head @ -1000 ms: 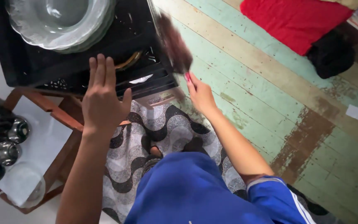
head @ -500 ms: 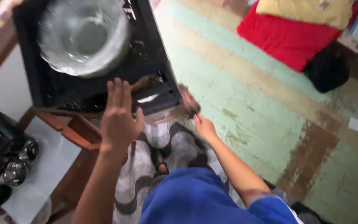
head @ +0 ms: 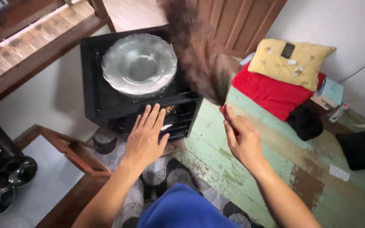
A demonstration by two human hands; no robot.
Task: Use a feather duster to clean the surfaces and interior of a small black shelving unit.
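While the right hand (head: 243,141) clenches a feather duster (head: 199,55) raised over the black crate (head: 102,99) of glass plates (head: 139,63), the left hand (head: 145,139) hovers released; dusting looks midway.

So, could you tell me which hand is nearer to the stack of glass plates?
The left hand: it hovers open just below the stack of glass plates, over the black crate's front edge. The right hand grips the feather duster further right.
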